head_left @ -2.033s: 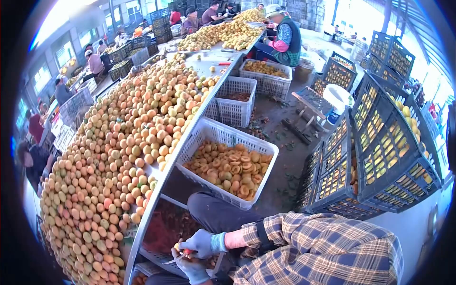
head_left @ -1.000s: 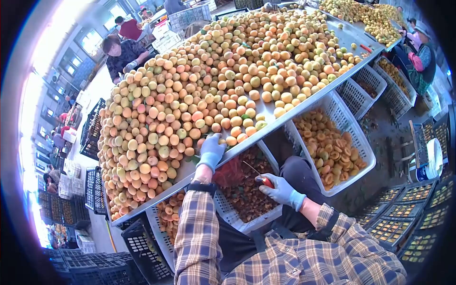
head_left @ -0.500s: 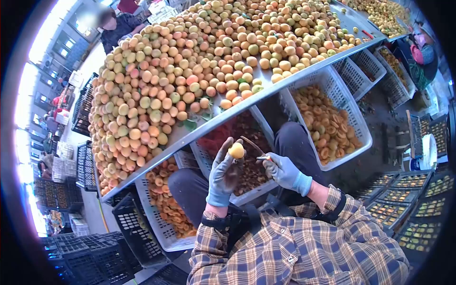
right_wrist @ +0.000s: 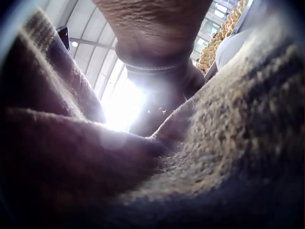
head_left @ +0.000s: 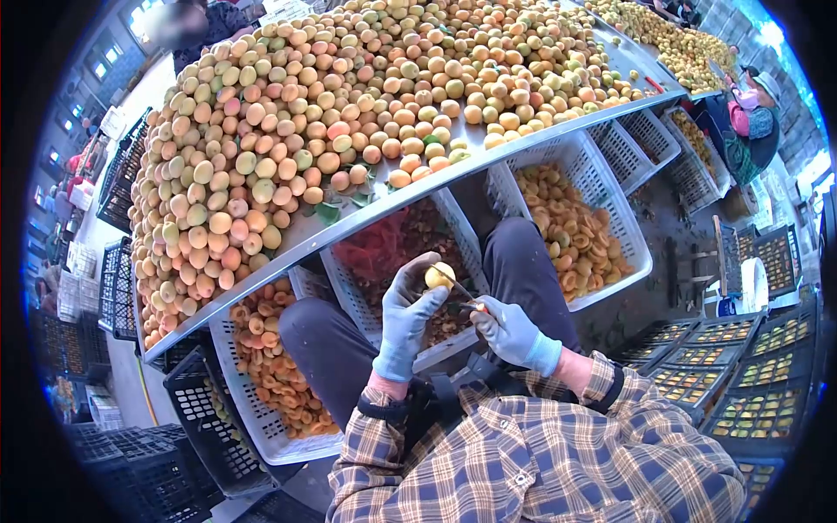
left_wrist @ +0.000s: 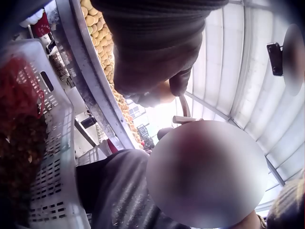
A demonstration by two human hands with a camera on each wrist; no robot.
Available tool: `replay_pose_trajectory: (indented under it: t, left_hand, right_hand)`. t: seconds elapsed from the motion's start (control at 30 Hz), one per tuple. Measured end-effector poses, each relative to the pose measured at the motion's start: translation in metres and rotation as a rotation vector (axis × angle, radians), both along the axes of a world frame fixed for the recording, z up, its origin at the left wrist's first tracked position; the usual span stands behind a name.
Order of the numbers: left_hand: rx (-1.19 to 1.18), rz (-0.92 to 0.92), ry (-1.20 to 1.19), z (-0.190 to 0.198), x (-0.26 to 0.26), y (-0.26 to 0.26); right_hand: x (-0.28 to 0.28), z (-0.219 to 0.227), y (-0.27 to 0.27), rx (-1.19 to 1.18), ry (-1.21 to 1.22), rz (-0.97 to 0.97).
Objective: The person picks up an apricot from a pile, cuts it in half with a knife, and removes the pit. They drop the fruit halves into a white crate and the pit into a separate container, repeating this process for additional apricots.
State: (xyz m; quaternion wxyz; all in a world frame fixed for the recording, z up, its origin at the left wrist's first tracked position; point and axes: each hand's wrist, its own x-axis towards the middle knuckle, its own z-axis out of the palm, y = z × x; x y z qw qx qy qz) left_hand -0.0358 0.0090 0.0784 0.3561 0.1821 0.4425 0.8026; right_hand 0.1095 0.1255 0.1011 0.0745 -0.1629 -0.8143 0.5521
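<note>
Indoors, fruit (head_left: 288, 113) lies heaped on a metal table (head_left: 349, 228), crates (head_left: 610, 170) nearby

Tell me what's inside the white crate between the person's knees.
The crate holds red netting and small brown pieces. The left hand hides some of them; whatever lies beneath is covered.

Fruit (head_left: 438, 276): single, small, round, pale yellow, partly covered; raised off the near side of the table (head_left: 384, 207). Whether the skin is cut, cannot tell. Knife (head_left: 459, 290): thin, dark, curved blade, slanted, upper end at the fruit; likewise on the table's near side, handle mostly hidden
</note>
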Motion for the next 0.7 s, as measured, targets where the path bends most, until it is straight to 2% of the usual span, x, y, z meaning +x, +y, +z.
replay_pose_trajectory:
  t: [0.17, 0.33, 0.4, 0.47, 0.5, 0.6, 0.7]
  left_hand:
    - [0.070, 0.021, -0.133, -0.003, 0.003, 0.002]
    - [0.151, -0.053, -0.391, -0.014, 0.009, 0.005]
    - [0.165, -0.052, -0.386, -0.018, 0.009, 0.005]
    - [0.078, 0.078, -0.320, -0.020, 0.007, 0.004]
    - [0.112, 0.157, -0.265, -0.020, 0.008, 0.007]
    - [0.056, 0.185, -0.220, -0.023, 0.004, 0.005]
    - [0.045, 0.150, -0.272, -0.021, 0.002, 0.003]
  right_hand:
    - [-0.002, -0.003, -0.006, 0.128, 0.000, -0.032]
    - [-0.009, -0.015, -0.013, 0.269, 0.031, -0.120]
    - [-0.016, -0.016, -0.012, 0.258, 0.012, -0.117]
    - [-0.019, -0.016, -0.010, 0.243, -0.004, -0.117]
    - [-0.020, -0.015, -0.009, 0.226, -0.040, -0.086]
    - [-0.016, -0.005, -0.007, 0.198, -0.109, -0.057]
    - [-0.004, -0.006, -0.008, 0.286, -0.121, -0.064]
